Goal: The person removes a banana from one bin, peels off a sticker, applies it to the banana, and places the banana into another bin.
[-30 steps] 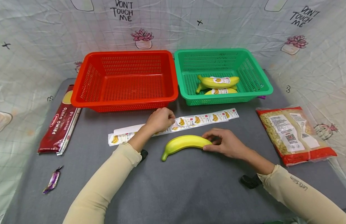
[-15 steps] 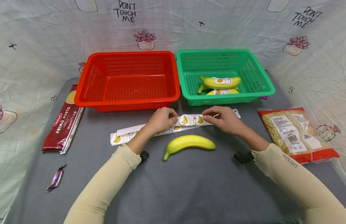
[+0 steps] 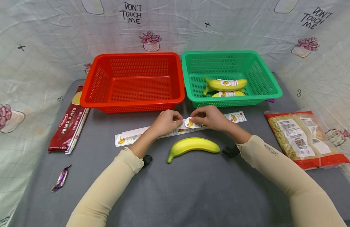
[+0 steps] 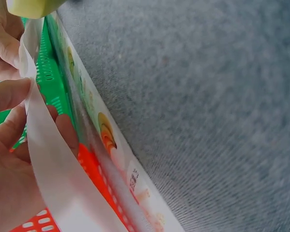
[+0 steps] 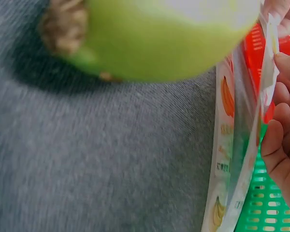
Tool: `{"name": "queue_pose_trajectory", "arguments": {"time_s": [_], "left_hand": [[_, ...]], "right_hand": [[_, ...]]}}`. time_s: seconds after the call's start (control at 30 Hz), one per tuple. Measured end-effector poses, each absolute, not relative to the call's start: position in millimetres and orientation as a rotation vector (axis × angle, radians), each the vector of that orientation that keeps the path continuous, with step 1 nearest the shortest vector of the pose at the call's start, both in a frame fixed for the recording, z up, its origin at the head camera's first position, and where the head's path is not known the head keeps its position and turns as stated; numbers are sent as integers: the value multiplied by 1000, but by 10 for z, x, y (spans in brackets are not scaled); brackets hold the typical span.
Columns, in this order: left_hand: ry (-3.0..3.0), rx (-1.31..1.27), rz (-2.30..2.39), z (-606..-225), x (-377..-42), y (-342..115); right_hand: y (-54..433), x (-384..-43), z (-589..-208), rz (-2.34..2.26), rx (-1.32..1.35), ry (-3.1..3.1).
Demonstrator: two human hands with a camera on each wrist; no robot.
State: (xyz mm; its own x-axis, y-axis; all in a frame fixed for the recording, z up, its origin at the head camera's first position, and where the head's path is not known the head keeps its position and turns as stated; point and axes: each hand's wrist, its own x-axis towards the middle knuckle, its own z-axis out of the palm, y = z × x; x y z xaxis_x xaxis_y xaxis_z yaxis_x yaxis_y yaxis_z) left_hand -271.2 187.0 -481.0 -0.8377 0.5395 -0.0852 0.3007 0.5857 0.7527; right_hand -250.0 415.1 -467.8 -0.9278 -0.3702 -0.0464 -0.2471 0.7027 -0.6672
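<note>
A long strip of banana-print stickers (image 3: 236,117) lies across the grey table in front of the baskets. My left hand (image 3: 164,123) pinches its raised backing paper between thumb and finger; the left wrist view shows that paper band (image 4: 55,159) bent up. Close beside it, my right hand (image 3: 211,118) pinches the edge of a sticker (image 3: 189,123), which the right wrist view shows as a white sliver (image 5: 269,79) at the fingertips. How much of the sticker is off the backing is unclear. A yellow banana (image 3: 193,145) with a green stem lies just nearer than the strip.
Behind the strip stand a red basket (image 3: 132,105) and a green basket (image 3: 237,100) holding several bananas (image 3: 240,83) with stickers. Left are a spaghetti pack (image 3: 68,126) and a wrapped candy (image 3: 61,178); right, a clear bag of grain-like food (image 3: 303,138).
My right hand has let go of the banana, moved up to the strip and then left along it to the sticker near my left hand. The left hand has stayed at the strip.
</note>
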Motion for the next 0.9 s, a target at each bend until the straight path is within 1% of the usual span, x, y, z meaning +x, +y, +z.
{"name": "queue_pose_trajectory", "arguments": {"time_s": [0.5,0.9], "left_hand": [[2471,656,1168,-4851,-2738,1859],[2499,651,1185,-4903,-2737,1865]], "right_hand": [[4118,-2530,-4704,-1044,-482,2726],[4188,-2524,-4727,-1125,-464,2687]]}}
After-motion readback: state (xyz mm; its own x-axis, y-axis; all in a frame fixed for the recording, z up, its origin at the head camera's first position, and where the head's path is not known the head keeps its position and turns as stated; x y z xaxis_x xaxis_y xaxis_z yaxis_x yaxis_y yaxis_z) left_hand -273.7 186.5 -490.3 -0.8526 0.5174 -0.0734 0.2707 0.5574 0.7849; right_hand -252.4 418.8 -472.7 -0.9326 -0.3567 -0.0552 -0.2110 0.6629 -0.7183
